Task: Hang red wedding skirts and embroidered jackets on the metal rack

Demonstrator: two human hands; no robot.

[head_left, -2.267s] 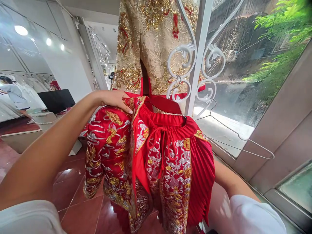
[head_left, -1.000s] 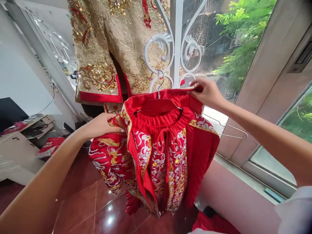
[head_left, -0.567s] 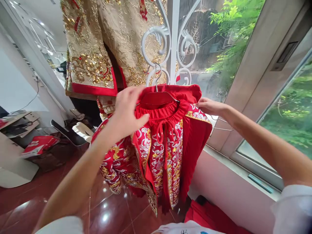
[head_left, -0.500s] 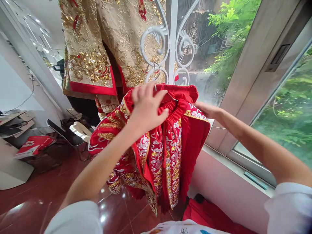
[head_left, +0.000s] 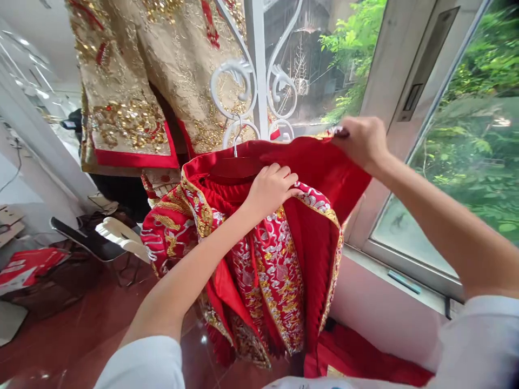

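A red jacket (head_left: 320, 286) with gold and silver embroidery hangs from a hanger (head_left: 236, 141) hooked on the white scrollwork. My left hand (head_left: 272, 186) grips the front edge near the collar, fingers curled over the embroidered border. Up and to the right, my right hand (head_left: 362, 139) is closed on the jacket's far edge, pulling the red cloth out taut toward the window. Between the front panels shows a red embroidered skirt (head_left: 279, 265) with a gathered waist and a thin red cord.
Behind hangs a beige and gold sequined garment (head_left: 125, 119) with red trim. White iron scrollwork (head_left: 259, 65) stands before the window (head_left: 344, 54). A sill (head_left: 430, 302) runs at right; red cloth (head_left: 360, 351) lies low. A chair (head_left: 93, 243) is at left.
My right hand has risen, drawing the jacket's right side up and outward. My left hand, spread above the collar before, has moved right and closed on the front edge. The view has shifted right.
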